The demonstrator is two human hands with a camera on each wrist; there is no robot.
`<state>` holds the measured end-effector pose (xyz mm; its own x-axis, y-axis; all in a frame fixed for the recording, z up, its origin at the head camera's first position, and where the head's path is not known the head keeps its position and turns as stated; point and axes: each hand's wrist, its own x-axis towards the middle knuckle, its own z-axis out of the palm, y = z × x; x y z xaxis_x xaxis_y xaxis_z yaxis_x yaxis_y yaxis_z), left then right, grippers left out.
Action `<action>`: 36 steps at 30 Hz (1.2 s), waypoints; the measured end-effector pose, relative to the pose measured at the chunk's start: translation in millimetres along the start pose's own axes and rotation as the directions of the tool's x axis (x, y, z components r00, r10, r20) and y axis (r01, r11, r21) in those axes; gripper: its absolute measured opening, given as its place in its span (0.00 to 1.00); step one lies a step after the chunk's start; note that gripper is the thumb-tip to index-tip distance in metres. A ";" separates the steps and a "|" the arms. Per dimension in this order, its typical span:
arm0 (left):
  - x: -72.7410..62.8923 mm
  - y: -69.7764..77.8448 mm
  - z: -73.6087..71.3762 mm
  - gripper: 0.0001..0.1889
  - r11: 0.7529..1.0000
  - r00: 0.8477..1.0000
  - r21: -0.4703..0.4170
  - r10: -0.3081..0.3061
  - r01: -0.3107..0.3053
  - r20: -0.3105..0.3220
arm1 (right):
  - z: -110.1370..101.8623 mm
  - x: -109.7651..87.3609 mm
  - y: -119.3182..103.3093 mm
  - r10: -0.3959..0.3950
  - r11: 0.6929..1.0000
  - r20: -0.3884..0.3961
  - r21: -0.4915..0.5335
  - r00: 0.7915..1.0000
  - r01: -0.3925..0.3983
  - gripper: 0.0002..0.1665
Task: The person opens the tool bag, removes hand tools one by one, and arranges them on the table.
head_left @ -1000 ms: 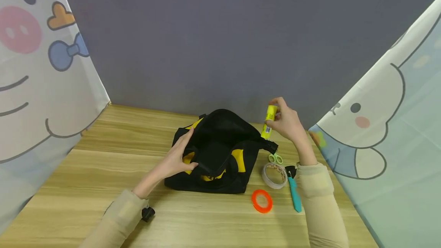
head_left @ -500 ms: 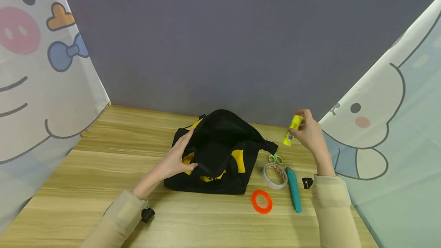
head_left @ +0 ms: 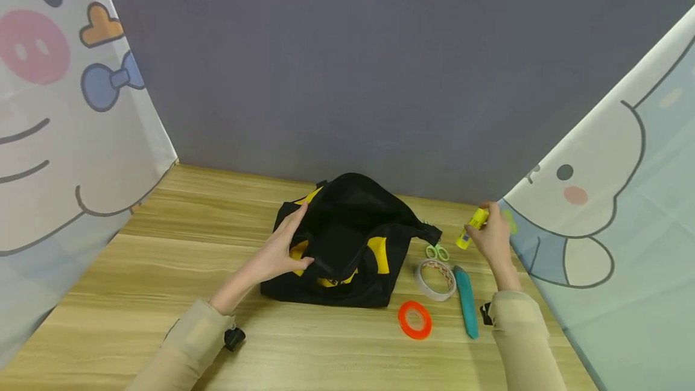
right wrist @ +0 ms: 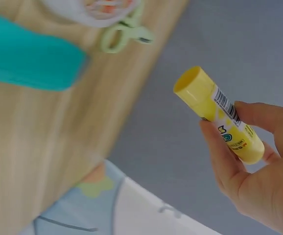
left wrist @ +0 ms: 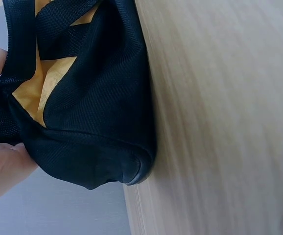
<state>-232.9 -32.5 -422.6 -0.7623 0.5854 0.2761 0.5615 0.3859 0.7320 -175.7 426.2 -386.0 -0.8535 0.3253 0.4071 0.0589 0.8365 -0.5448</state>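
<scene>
My right hand (head_left: 493,235) pinches a yellow glue stick (head_left: 473,228) between thumb and fingers, tilted and above the table's back right. In the right wrist view, the printed label and barcode of the glue stick (right wrist: 224,117) show between the fingertips. A black and yellow bag (head_left: 347,282) sits mid-table with its mouth wide open. My left hand (head_left: 274,255) holds the left edge of that mouth, thumb and fingers spread apart. From the left wrist, the bag (left wrist: 92,98) fills the upper left beside the thumb and fingers; its inside is dark.
Right of the bag lie green-handled scissors (head_left: 437,252), a roll of clear tape (head_left: 435,280), a red tape ring (head_left: 415,320) and a teal box cutter (head_left: 467,303). The scissors' blades are partly hidden by the bag's strap end. A grey wall (head_left: 347,65) stands behind the table.
My right hand has carried the glue stick from beside the bag's right edge to the right, then lower. My left hand keeps its place on the bag.
</scene>
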 end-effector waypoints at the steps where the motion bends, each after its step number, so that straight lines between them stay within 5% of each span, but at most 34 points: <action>1: 0.4 -0.5 0.5 0.62 1.000 1.000 0.004 0.009 -0.009 -0.004 | 1.8 -0.7 3.4 0.014 1.000 -0.003 -0.010 1.000 -0.014 0.33; 23: -0.2 1.3 2.1 0.62 1.000 1.000 0.025 0.004 -0.004 -0.004 | 19.6 -18.6 47.1 0.210 0.978 0.094 -0.037 0.973 -0.207 0.32; 36: 0.4 0.2 1.2 0.62 1.000 1.000 0.012 0.011 -0.011 -0.007 | 28.4 -24.1 50.7 0.205 0.978 0.085 -0.054 0.975 -0.201 0.31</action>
<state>-232.8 -31.3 -423.0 -0.7584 0.5848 0.2880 0.5733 0.3880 0.7217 -166.9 448.2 -444.3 -0.8641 0.4510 0.2233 0.2569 0.7769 -0.5748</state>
